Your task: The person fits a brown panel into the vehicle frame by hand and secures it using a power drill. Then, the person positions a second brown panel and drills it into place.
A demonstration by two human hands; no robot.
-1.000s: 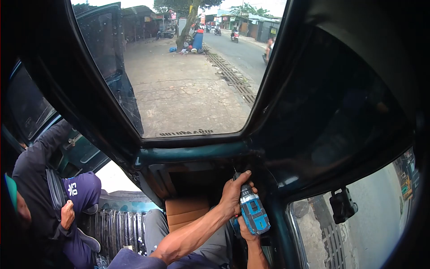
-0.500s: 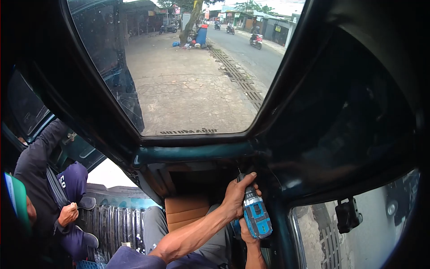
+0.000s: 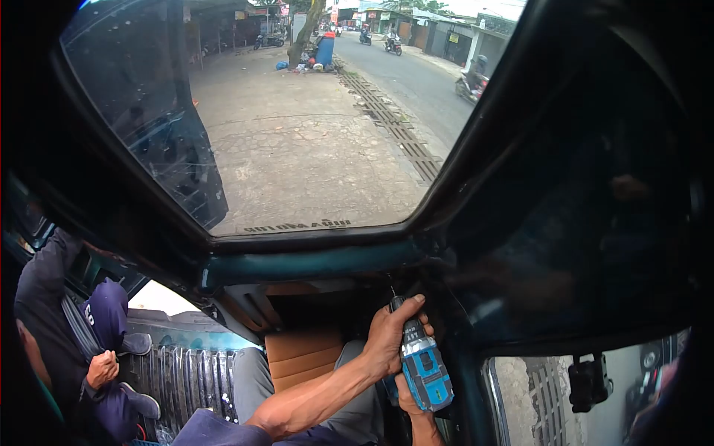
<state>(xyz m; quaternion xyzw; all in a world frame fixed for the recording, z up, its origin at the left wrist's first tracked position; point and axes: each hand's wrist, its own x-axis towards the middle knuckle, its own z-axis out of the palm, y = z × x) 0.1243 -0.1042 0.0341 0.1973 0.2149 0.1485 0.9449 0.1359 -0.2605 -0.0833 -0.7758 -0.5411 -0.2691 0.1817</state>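
Observation:
A blue and black cordless drill (image 3: 427, 375) points up and away at the dark panel under the window frame (image 3: 320, 262). Its thin drill bit (image 3: 392, 284) reaches up to the shadowed underside; whether the tip is in the material cannot be made out. Around the chuck end, my left hand (image 3: 390, 331) is closed, its thumb lying along the front. Beneath the drill body my right hand (image 3: 407, 394) grips the handle, with most of its fingers hidden by the tool.
At left sits another person (image 3: 56, 297) in dark clothes, beside a ribbed floor (image 3: 190, 375). A brown padded panel (image 3: 303, 357) lies between my knees. A black clamp-like fitting (image 3: 590, 383) hangs by the right window. A road with motorbikes shows through the glass.
My view has shifted a little, so the window frame and the other person appear lower and further left. Both hands keep the same hold on the drill. Motorbikes outside have moved along.

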